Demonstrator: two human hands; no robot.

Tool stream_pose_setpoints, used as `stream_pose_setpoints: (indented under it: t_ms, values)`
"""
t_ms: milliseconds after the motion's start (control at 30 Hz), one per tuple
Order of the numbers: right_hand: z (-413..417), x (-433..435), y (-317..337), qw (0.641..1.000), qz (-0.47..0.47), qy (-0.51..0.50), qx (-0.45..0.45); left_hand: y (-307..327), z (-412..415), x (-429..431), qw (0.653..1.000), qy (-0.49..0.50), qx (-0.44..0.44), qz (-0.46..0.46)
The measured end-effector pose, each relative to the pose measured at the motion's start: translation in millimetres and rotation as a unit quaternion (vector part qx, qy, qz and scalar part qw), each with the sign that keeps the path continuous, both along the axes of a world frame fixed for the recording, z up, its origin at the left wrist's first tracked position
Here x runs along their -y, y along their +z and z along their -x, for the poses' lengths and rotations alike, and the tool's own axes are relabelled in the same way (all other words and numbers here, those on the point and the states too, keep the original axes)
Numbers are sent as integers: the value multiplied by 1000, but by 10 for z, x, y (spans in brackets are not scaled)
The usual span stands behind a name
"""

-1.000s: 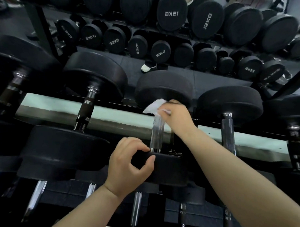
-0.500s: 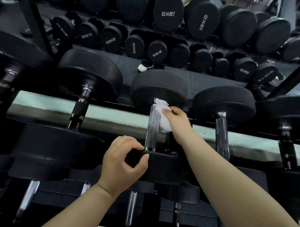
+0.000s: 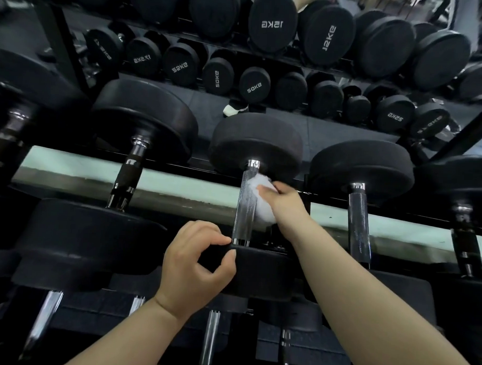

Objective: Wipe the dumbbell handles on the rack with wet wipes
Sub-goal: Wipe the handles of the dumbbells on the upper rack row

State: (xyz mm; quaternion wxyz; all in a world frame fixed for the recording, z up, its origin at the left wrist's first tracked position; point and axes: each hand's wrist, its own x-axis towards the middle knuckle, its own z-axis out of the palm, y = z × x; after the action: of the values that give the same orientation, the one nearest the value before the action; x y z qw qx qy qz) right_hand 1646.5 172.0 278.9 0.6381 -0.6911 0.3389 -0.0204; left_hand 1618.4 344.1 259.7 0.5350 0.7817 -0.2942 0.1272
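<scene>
Head view: at the rack's centre, the right hand (image 3: 284,200) curled its fingers round a bunched wet wipe (image 3: 257,200), pressing it against the chrome dumbbell handle (image 3: 244,209). The left hand (image 3: 196,265) pinched the dumbbell's near head (image 3: 266,276) between thumb and curled fingers.

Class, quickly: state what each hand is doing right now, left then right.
Left hand: closed, gripping the near dumbbell head.
Right hand: closed, holding the wet wipe against the handle.
</scene>
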Motion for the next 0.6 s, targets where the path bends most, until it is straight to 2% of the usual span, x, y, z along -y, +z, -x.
stream_pose_setpoints:
  t_ms: [167, 233, 367, 533, 600]
  values:
    - [305, -8, -25, 984, -2, 155, -84, 5, -4, 3, 1000, -7, 10, -4]
    - [183, 40, 14, 987, 12, 142, -70, -6, -5, 2, 1000, -7, 3, -4]
    - [-33, 83, 7, 999, -15, 40, -6, -13, -5, 5, 1000, -4, -5, 1]
    - [274, 14, 17, 974, 20, 205, -90, 16, -1, 12, 1000, -4, 4, -6]
    - [269, 23, 53, 970, 39, 219, -94, 19, 4, 12, 1000, -2, 0, -6]
